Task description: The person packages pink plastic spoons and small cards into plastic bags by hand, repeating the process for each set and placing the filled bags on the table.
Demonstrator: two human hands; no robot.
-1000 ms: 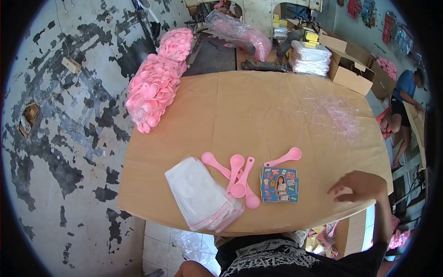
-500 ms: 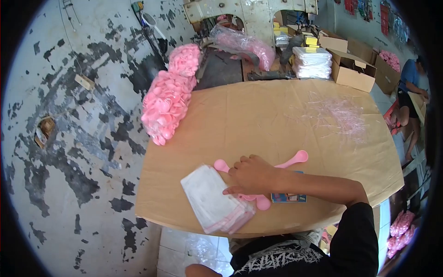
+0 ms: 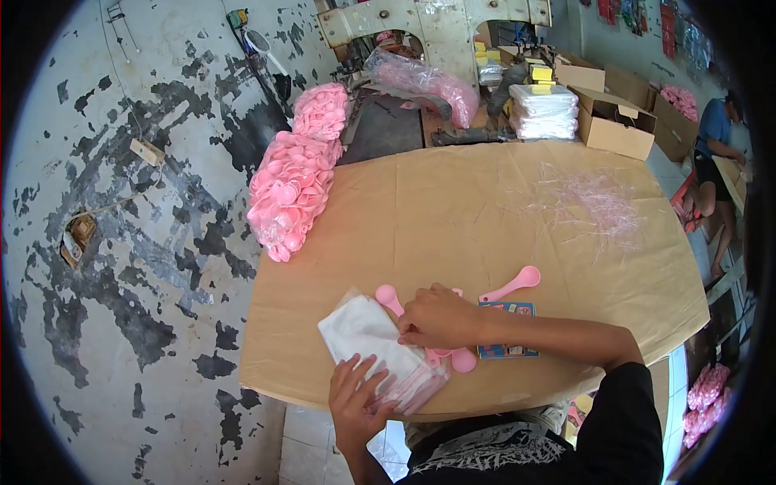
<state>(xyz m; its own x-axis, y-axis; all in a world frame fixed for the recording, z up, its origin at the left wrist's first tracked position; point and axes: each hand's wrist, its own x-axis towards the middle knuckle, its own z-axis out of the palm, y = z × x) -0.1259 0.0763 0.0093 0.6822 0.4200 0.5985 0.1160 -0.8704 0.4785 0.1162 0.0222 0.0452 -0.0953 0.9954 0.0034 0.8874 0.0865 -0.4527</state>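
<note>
A stack of clear plastic bags (image 3: 356, 327) with pink edging lies near the table's front edge. My left hand (image 3: 356, 400) rests on its lower left part, fingers spread. At the stack's right edge my right hand (image 3: 440, 318) has its fingers pinched together on a plastic bag. Pink measuring spoons lie under and around that hand: one spoon (image 3: 388, 297) shows to its left, another (image 3: 515, 284) to its upper right, and a round bowl (image 3: 462, 360) below it. My right wrist partly covers a blue printed card (image 3: 509, 351).
Bulging bags of pink spoons (image 3: 291, 190) stand at the table's left edge. Thin clear strips (image 3: 594, 202) are scattered at the right. Behind the table are a machine (image 3: 440, 32), stacked clear packets (image 3: 543, 113) and an open carton (image 3: 618, 133). A person (image 3: 715, 153) sits far right.
My left hand has come up from below onto the stack of bags. My right hand has shifted slightly downward and its fingers have drawn together at the stack's edge.
</note>
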